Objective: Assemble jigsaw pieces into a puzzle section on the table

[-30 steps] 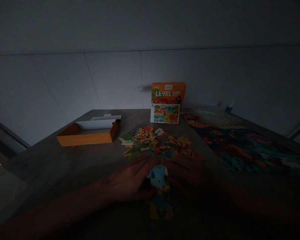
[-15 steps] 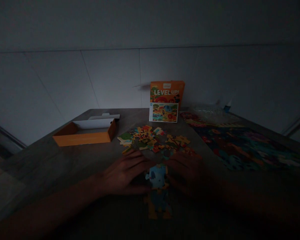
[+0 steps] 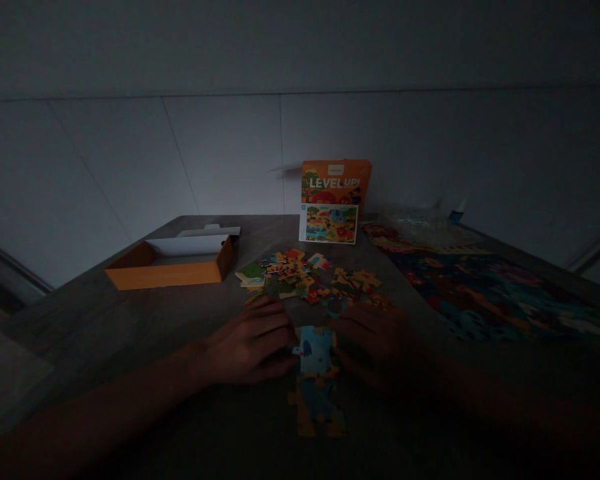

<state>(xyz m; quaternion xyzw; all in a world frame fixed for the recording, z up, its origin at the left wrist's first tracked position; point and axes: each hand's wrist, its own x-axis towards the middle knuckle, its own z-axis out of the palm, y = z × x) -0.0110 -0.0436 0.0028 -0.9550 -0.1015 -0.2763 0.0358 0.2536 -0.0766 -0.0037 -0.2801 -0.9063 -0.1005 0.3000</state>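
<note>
The scene is very dark. My left hand and my right hand rest on the grey table, one on each side of a light blue puzzle piece. Fingers of both hands are curled and touch that piece's edges. Below it lies a joined strip of blue and yellow pieces. A heap of loose colourful pieces lies just beyond my fingers.
An open orange box tray sits at the left. The orange puzzle box lid stands against the wall with a picture card leaning on it. A finished dark puzzle and a clear plastic bag lie at the right.
My left hand's fingers have curled in and pulled back toward the blue piece. The blue piece now sits more squarely between both hands. The view shifted slightly.
</note>
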